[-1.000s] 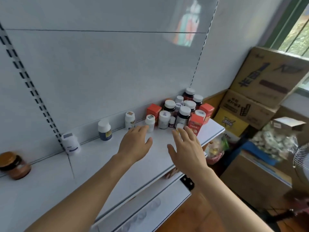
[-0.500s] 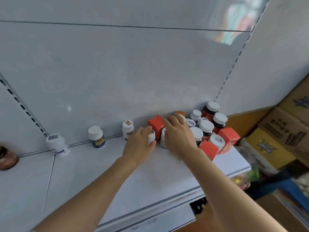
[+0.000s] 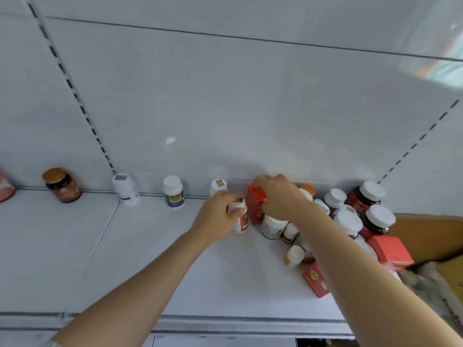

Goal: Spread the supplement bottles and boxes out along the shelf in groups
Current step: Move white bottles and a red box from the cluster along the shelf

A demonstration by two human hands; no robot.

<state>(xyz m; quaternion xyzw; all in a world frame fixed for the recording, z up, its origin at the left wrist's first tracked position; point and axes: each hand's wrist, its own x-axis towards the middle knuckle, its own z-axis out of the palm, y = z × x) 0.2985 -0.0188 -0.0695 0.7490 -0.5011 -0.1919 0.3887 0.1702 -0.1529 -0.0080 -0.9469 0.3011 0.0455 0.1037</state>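
Observation:
A white shelf [image 3: 155,259] runs along a white back panel. My left hand [image 3: 217,216] is closed around a small white bottle with an orange label [image 3: 241,219]. My right hand [image 3: 278,197] grips the top of an upright red box [image 3: 255,207] right beside that bottle. A crowded cluster of white-capped and dark bottles [image 3: 350,216] and two more red boxes [image 3: 390,251] fills the shelf's right end. Along the back stand three spaced white bottles [image 3: 172,191] and an amber jar [image 3: 62,185].
The shelf's front edge [image 3: 225,321] runs across the bottom of the view. A slotted upright [image 3: 75,96] divides the back panel on the left, another on the right. Part of a reddish item [image 3: 5,189] shows at the far left edge.
Both hands reached forward from the open shelf into the cluster. The left closed on the small white bottle, and the right shifted onto the red box. The camera swung left and closer.

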